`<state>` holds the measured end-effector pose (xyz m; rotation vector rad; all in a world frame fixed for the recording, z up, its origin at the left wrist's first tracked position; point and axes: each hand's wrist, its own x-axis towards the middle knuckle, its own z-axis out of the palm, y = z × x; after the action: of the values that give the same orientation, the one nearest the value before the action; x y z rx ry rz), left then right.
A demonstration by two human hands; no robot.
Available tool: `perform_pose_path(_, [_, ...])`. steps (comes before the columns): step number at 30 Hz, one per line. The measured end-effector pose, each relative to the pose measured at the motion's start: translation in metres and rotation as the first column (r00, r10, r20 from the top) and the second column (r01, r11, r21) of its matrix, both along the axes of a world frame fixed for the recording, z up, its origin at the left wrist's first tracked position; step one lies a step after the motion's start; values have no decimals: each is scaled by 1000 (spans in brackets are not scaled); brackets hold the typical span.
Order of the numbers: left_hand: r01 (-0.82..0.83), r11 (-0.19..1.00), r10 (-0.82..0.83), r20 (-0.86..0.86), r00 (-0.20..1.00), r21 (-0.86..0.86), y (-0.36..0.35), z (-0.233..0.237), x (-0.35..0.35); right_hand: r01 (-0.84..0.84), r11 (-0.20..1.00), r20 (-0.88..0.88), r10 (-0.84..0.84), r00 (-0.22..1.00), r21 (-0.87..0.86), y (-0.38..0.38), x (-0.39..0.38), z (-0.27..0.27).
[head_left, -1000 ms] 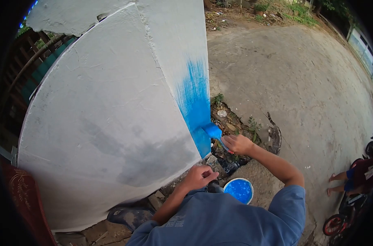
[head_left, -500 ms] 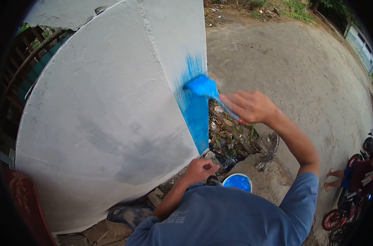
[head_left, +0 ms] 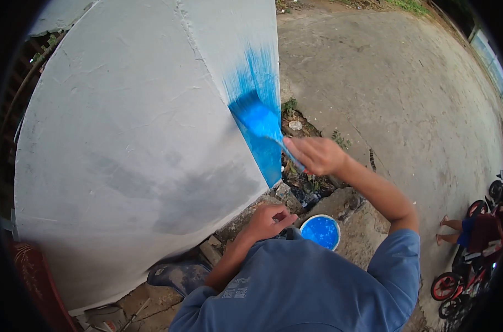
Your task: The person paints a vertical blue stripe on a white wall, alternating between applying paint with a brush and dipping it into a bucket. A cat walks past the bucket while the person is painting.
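Observation:
My right hand grips the handle of a wide paintbrush loaded with blue paint. Its bristles press against the white plastered pillar, on the narrow side face where a blue painted strip runs down to the base. My left hand is curled into a loose fist and rests on my knee, holding nothing I can make out. A round tub of blue paint stands on the ground just right of that hand.
Rubble and dry leaves lie at the pillar's foot. A concrete yard spreads to the right. A child sits by a small red bicycle at the right edge. My dark shoe rests below the wall.
The brush swept up from the pillar's base a second ago to the top of the blue strip, and has now come slightly down and left. My left hand stayed put.

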<state>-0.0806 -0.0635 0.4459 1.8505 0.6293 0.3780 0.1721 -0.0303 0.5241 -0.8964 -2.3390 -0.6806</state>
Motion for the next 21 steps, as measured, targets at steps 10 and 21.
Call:
perform_pose_path(10, [-22, 998, 23, 20, 1000, -61, -18, -16, -5, 268, 690, -102, -444, 890, -672, -96, -4, -185])
perform_pose_path(21, [398, 858, -477, -217, 852, -323, -11, -79, 35, -151, 353, -7, -409, -912, -923, -292, -111, -363])
